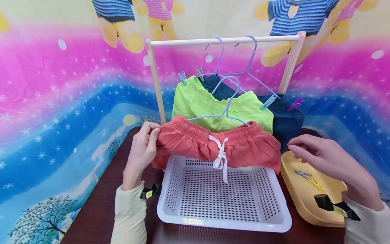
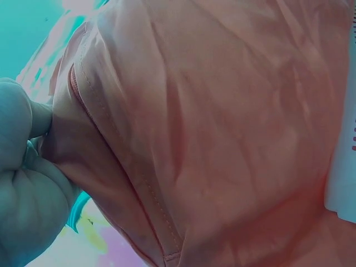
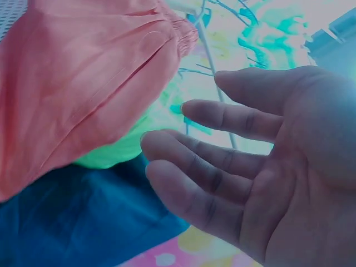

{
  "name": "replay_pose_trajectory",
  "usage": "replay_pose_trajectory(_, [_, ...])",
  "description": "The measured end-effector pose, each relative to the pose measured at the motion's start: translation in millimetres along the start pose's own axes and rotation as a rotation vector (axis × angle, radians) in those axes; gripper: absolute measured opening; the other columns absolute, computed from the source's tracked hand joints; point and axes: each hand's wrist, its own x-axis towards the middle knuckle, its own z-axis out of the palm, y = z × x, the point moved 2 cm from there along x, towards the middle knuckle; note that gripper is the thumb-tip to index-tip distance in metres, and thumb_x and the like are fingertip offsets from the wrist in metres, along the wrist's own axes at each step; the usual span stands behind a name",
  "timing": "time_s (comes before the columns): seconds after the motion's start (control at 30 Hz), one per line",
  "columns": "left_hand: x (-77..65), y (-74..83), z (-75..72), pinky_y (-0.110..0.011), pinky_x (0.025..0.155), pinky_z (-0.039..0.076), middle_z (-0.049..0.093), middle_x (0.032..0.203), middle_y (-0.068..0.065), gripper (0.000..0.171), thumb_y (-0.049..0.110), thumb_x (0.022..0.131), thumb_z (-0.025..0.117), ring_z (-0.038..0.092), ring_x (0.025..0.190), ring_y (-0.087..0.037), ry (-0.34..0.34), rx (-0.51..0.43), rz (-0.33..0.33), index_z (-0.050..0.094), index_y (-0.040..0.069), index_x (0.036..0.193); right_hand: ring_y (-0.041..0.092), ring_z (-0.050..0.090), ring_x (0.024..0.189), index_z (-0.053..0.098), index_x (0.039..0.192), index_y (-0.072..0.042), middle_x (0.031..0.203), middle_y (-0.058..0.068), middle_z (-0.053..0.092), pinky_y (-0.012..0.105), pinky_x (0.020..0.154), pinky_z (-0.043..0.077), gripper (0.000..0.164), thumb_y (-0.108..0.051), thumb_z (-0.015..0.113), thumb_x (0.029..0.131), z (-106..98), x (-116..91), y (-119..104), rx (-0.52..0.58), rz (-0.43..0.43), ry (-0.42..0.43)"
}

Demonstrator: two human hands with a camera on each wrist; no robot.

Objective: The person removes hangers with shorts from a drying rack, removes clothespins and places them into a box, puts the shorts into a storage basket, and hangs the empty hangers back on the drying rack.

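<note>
Coral-red shorts with a white drawstring bow hang over the back of a white perforated basket. A purple hanger sits inside their elastic waistband, its hook free of the rail. My left hand pinches the shorts' left side between thumb and fingers; the left wrist view shows the grip beside a pocket seam. To the right of the shorts my right hand is apart from them, above the yellow tray. In the right wrist view its fingers are loosely spread and hold nothing.
A wooden rack stands behind. Lime-green shorts and navy shorts hang from it on purple hangers, with clothespins at their waistbands. A grey clothespin and a yellow clothespin lie in the tray.
</note>
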Motion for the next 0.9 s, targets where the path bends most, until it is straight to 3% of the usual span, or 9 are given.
replay_pose_trajectory(0.3, [0.2,0.1,1.3,-0.024,0.061,0.036,0.063,0.089,-0.013,0.013,0.010,0.102,0.050,0.045,0.067,-0.013,-0.009,-0.005,-0.019,0.056,0.000,0.106,0.002,0.059,0.074,0.062,0.123,-0.025,0.095,-0.004,0.067,0.023,0.060,0.048,0.025,-0.027,0.062,0.097,6,19,-22,0.054,-0.001,-0.020])
replay_pose_trajectory(0.47, [1.5,0.0,1.8,-0.025,0.060,0.035,0.061,0.085,-0.012,0.012,0.010,0.102,0.050,0.042,0.066,-0.013,-0.001,0.001,-0.009,0.056,0.000,0.105,0.000,0.062,0.078,0.056,0.131,-0.023,0.101,0.002,0.070,0.025,0.060,0.049,0.034,-0.033,0.059,0.098,12,24,-23,0.092,0.079,-0.039])
replay_pose_trajectory(0.6, [2.1,0.3,1.1,-0.025,0.062,0.035,0.062,0.087,-0.013,0.012,0.010,0.101,0.051,0.044,0.067,-0.014,0.006,0.001,-0.008,0.057,0.000,0.105,0.015,0.068,0.087,0.047,0.142,-0.015,0.110,0.012,0.068,0.031,0.063,0.053,0.050,-0.037,0.058,0.099,18,26,-18,0.102,0.125,-0.057])
replay_pose_trajectory(0.73, [1.8,1.4,0.4,-0.024,0.062,0.035,0.064,0.090,-0.013,0.012,0.010,0.102,0.050,0.045,0.068,-0.014,0.011,-0.003,-0.010,0.056,-0.001,0.104,0.027,0.065,0.092,0.036,0.150,-0.010,0.120,0.018,0.063,0.034,0.065,0.055,0.063,-0.041,0.056,0.099,26,30,-15,0.095,0.158,-0.123])
replay_pose_trajectory(0.8, [1.3,1.7,0.2,-0.024,0.062,0.035,0.064,0.090,-0.013,0.013,0.010,0.102,0.050,0.044,0.067,-0.014,0.011,-0.006,-0.009,0.056,-0.001,0.104,0.025,0.062,0.089,0.038,0.149,-0.012,0.114,0.015,0.063,0.030,0.063,0.053,0.061,-0.042,0.056,0.099,30,33,-15,0.086,0.156,-0.136])
replay_pose_trajectory(0.9, [-0.4,1.6,-0.7,-0.024,0.061,0.035,0.063,0.089,-0.013,0.013,0.010,0.102,0.049,0.043,0.067,-0.013,0.011,-0.002,-0.009,0.056,-0.001,0.104,0.019,0.055,0.080,0.053,0.134,-0.016,0.094,0.007,0.061,0.024,0.058,0.045,0.044,-0.042,0.057,0.098,35,37,-16,0.072,0.142,-0.127])
